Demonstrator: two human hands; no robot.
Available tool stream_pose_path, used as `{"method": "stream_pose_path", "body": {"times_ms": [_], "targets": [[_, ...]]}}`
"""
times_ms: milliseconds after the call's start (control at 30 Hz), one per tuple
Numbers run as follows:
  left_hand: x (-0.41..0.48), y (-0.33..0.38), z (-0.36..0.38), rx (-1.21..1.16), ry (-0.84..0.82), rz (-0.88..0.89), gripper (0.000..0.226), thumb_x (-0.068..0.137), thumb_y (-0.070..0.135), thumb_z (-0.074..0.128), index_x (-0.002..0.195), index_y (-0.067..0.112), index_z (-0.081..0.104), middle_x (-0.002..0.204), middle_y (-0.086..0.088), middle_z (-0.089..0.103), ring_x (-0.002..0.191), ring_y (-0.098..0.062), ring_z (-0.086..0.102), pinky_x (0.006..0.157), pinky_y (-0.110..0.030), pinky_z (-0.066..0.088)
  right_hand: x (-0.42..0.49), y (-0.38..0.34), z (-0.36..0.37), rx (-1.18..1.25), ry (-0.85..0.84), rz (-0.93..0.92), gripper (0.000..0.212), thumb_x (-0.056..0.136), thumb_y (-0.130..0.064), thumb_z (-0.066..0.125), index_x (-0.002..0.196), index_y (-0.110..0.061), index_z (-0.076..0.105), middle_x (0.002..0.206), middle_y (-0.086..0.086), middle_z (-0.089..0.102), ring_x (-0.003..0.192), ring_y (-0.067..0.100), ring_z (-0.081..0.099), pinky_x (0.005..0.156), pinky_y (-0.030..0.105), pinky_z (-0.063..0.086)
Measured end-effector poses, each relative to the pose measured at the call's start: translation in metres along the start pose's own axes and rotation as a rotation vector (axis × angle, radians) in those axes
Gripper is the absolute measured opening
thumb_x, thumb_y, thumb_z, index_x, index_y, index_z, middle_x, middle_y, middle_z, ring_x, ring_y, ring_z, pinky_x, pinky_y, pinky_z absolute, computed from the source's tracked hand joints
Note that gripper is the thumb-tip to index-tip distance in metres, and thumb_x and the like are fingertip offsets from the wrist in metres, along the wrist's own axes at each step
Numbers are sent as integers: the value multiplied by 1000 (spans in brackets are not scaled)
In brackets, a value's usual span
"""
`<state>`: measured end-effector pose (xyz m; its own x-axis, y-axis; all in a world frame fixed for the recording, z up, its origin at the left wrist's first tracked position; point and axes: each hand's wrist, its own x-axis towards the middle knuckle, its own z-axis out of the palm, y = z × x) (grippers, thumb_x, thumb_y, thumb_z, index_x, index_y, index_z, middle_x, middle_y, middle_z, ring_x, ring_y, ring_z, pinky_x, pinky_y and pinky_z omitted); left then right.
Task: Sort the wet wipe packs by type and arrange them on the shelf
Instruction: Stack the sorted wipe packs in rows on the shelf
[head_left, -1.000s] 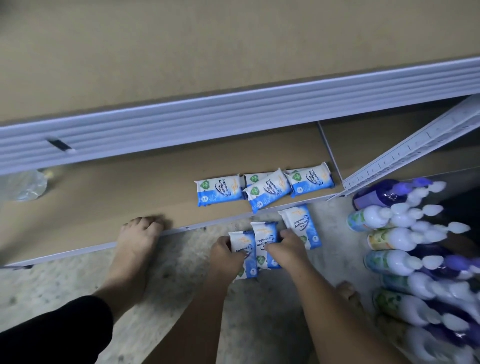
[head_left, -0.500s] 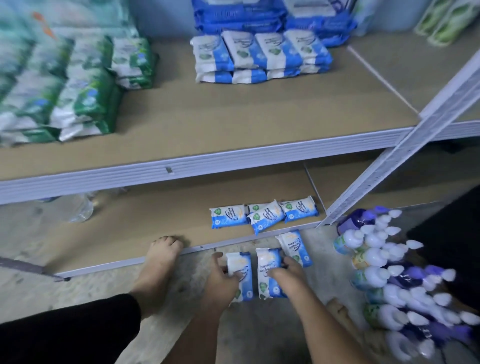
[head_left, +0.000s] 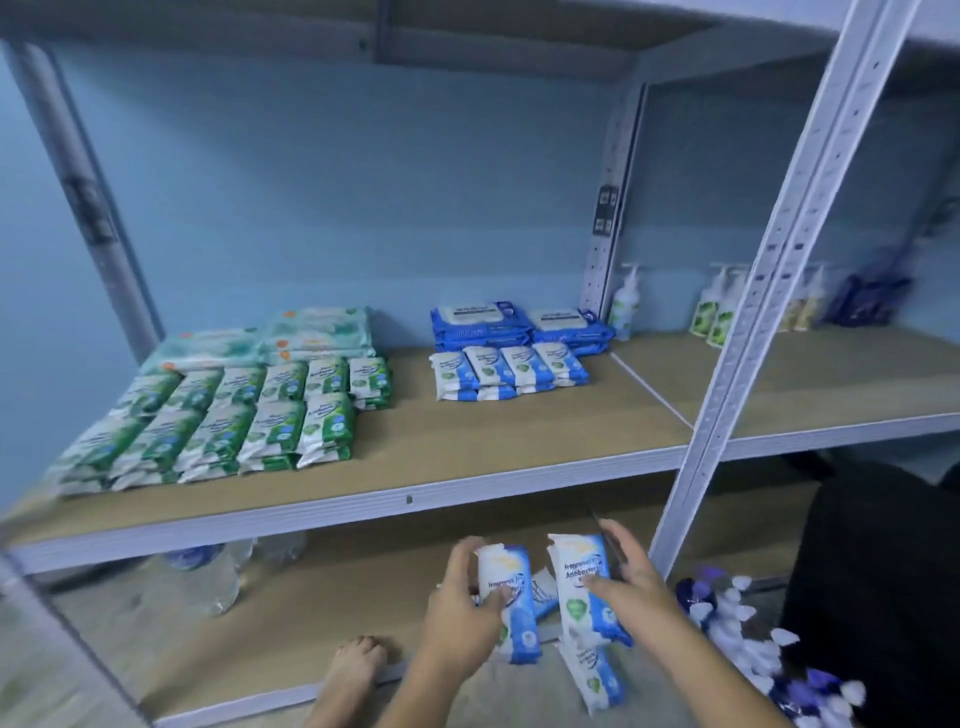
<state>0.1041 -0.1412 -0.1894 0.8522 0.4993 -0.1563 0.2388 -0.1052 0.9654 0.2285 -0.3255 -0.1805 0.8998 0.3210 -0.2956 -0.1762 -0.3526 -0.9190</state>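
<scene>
Head view: at lower centre of the frame, the left hand (head_left: 457, 618) curls fingers and thumb round a blue-and-white wipe pack (head_left: 511, 603). The right hand (head_left: 636, 592) grips a second blue pack (head_left: 584, 587) just beside it. Both packs stand on end, long axis running up the frame, tops leaning slightly left. On the middle shelf (head_left: 363, 512), green packs (head_left: 234, 421) fill the left and stacked blue packs (head_left: 509, 371) sit at centre, well apart.
</scene>
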Motion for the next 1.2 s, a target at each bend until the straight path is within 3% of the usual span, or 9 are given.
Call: {"method": "stream_pose_path", "body": {"times_ms": [167, 300, 400, 600, 733, 867, 1033, 1100, 1200], "targets": [[5, 87, -42, 118, -28, 174, 45, 93, 25, 69, 121, 49, 43, 87, 4, 75, 63, -15, 69, 55, -27, 56, -10, -84, -20, -7, -18, -143, 58, 92, -5, 69, 132, -44, 51, 104, 12, 74, 81, 23, 77, 68, 38, 61], [26, 135, -61, 111, 4, 207, 46, 93, 24, 71, 124, 45, 43, 94, 1, 75, 67, -17, 74, 53, -34, 59, -2, -133, -18, -42, -29, -227, 57, 94, -12, 69, 134, -46, 48, 105, 8, 74, 82, 20, 77, 75, 44, 62], [48, 150, -69, 127, 34, 211, 50, 90, 26, 74, 126, 47, 45, 89, 0, 76, 64, -16, 74, 56, -33, 60, 14, -149, -8, -36, -28, -273, 58, 94, -12, 68, 139, -43, 48, 105, 9, 73, 84, 19, 76, 76, 40, 61], [93, 139, -64, 181, 86, 206, 49, 91, 27, 71, 128, 46, 44, 82, -11, 73, 41, -10, 51, 40, -21, 42, 59, -155, 29, -11, 9, -286, 60, 93, -17, 70, 140, -48, 47, 98, 2, 72, 81, 14, 73, 64, 27, 56], [125, 136, -61, 227, 118, 190, 53, 89, 28, 73, 133, 43, 46, 77, 9, 72, 51, 1, 61, 49, -15, 45, 85, -159, 45, -63, 24, -270, 60, 94, -19, 67, 137, -54, 46, 95, -6, 70, 80, 12, 72, 72, 33, 61], [143, 136, -59, 263, 121, 162, 45, 92, 23, 71, 125, 39, 46, 75, 17, 66, 51, 9, 60, 44, -6, 38, 104, -161, 53, -87, 16, -236, 61, 94, -20, 61, 142, -51, 43, 100, -9, 71, 71, 10, 69, 61, 29, 56], [153, 132, -60, 558, 201, 136, 50, 89, 39, 62, 135, 39, 40, 84, 8, 66, 83, -19, 66, 64, -27, 47, 116, -165, 56, -334, 17, -225, 65, 87, -34, 54, 146, -55, 36, 83, -17, 71, 66, 13, 62, 73, 30, 50], [155, 129, -66, 693, 216, 137, 59, 88, 46, 58, 141, 39, 36, 84, 5, 66, 86, -24, 65, 70, -33, 51, 115, -169, 54, -364, 7, -200, 67, 87, -31, 54, 147, -54, 37, 98, -16, 69, 65, 12, 62, 66, 29, 51], [154, 127, -75, 697, 217, 143, 61, 88, 52, 62, 142, 36, 40, 101, 5, 68, 96, -23, 65, 82, -35, 54, 114, -169, 50, -512, 94, -307, 66, 86, -29, 54, 148, -47, 42, 133, -10, 41, 104, 20, 63, 89, 40, 56]]}}
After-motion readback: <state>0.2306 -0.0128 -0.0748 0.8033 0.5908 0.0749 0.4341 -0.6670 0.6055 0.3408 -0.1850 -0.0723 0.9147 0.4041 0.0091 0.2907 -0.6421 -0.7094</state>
